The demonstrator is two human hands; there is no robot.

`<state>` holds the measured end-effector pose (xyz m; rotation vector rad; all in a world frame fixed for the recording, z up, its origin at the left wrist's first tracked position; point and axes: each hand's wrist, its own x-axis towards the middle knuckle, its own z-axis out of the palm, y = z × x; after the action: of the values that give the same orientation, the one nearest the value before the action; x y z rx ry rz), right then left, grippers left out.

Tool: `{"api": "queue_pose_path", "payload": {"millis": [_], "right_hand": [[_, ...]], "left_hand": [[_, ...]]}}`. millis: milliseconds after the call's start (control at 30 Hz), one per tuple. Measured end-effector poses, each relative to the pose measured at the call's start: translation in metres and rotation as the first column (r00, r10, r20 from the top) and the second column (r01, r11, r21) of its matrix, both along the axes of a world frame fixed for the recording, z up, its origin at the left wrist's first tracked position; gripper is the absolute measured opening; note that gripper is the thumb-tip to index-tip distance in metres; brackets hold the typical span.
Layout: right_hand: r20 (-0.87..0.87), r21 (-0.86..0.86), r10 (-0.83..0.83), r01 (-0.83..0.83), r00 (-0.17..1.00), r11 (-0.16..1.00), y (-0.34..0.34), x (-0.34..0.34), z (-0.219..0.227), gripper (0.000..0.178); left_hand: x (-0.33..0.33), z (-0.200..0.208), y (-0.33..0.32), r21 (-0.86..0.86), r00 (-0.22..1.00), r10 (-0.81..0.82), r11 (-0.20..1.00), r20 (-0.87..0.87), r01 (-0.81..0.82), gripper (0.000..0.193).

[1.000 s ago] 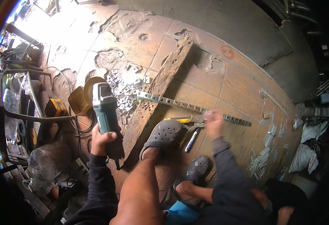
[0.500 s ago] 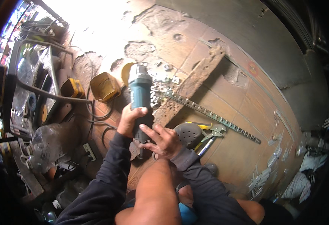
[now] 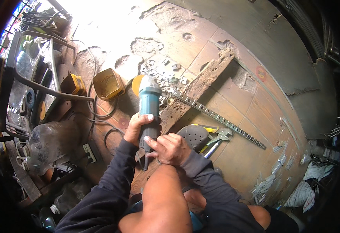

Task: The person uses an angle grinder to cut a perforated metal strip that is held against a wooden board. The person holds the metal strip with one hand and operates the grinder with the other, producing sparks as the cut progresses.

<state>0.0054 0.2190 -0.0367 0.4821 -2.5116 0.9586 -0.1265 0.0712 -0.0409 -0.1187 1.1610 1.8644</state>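
Observation:
An angle grinder with a teal body, black rear handle and yellow disc or guard points away from me, above the floor. My left hand wraps round its body, thumb on top. My right hand is closed at the rear handle with its fingers curled, one fingertip pressing on the handle's side; its underside is hidden. Past the grinder, a perforated metal strip lies with one end across a worn wooden beam. Small cut metal pieces are scattered beside that end.
Right of my foot in a grey clog lie an adjustable wrench and yellow-handled tools. Left are a yellow container, a cable, a large plastic bottle and a metal frame. Metal scraps lie at right.
The grinder's head sits slightly lower and further right in view, and the camera view has shifted a little. My right hand has closed in on the rear handle, its fingers more curled.

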Motion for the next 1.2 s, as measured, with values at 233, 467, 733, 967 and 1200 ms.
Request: {"api": "queue_pose_path", "payload": {"millis": [233, 467, 733, 967, 1200], "right_hand": [[0.067, 0.058, -0.012, 0.008, 0.998, 0.998, -0.008, 0.002, -0.004, 0.054], [0.370, 0.331, -0.040, -0.091, 0.928, 0.939, 0.107, 0.068, 0.038, 0.024], [0.508, 0.495, -0.145, -0.150, 0.849, 0.856, 0.140, 0.120, 0.172, 0.035], [0.532, 0.536, -0.282, -0.059, 0.798, 0.842, 0.106, 0.145, 0.234, 0.028], [0.565, 0.611, -0.440, 0.005, 0.698, 0.792, 0.085, 0.144, 0.245, 0.037]], "left_hand": [[-0.010, -0.013, -0.019, -0.293, 0.958, -0.115, 0.955, -0.262, 0.035, 0.050], [-0.020, -0.040, -0.076, -0.907, 0.400, -0.817, 0.338, -0.415, -0.252, 0.070], [0.001, -0.090, -0.123, -0.850, 0.354, -0.857, 0.163, -0.374, -0.502, 0.077], [0.018, -0.123, -0.139, -0.786, 0.342, -0.821, 0.194, -0.457, -0.587, 0.087], [0.052, -0.129, -0.183, -0.811, 0.362, -0.813, 0.212, -0.456, -0.545, 0.093]]}}
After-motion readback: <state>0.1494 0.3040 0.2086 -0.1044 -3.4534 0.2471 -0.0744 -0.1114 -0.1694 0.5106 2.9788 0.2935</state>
